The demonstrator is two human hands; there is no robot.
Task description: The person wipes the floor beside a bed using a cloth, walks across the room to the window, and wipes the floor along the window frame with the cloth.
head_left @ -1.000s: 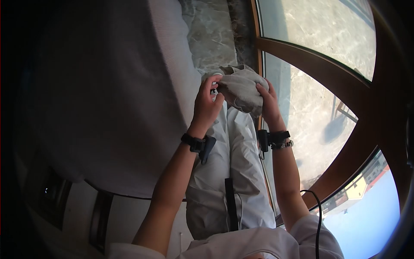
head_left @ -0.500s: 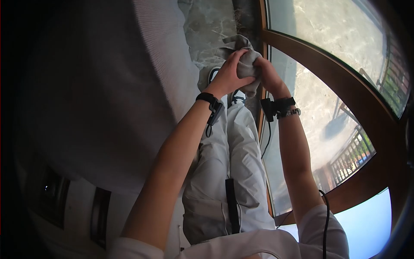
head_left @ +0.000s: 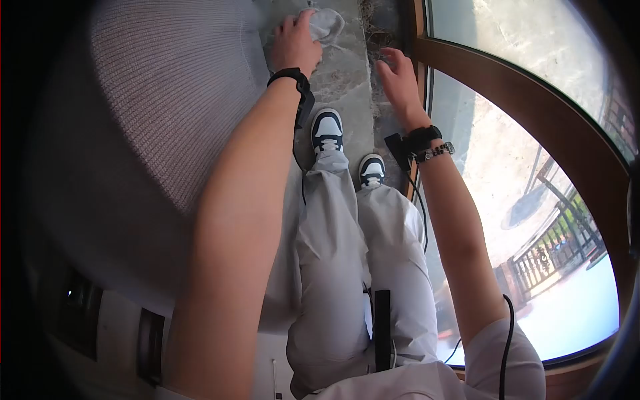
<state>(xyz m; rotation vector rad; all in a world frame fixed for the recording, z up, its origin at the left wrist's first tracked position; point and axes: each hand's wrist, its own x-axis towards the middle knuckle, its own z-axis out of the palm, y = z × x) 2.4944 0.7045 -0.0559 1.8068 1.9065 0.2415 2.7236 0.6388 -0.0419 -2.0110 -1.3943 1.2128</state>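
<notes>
Grey cloth (head_left: pixel 327 27) held in left hand (head_left: pixel 297 44), over pale floor (head_left: pixel 343 83); right hand (head_left: pixel 398 75) loosely curled, gap narrow, beyond floor's right edge, near window frame (head_left: pixel 460 59).

Light grey trousers (head_left: pixel 331 267) end at dark-and-white sneakers (head_left: pixel 327 125); a pale short-sleeved shirt (head_left: pixel 420 381) covers their waist, a black strap (head_left: pixel 382 330) overlies them. Black wristbands (head_left: pixel 291 75) bear modules (head_left: pixel 398 151), the right beside a bracelet (head_left: pixel 437 153).

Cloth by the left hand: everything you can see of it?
The cloth is pale grey, soft-looking, bunched into a rounded, creased lump. It shows at the view's top over the marbled floor, its left side against the left hand. Whether it is gripped or rests on the floor is unclear.
</notes>
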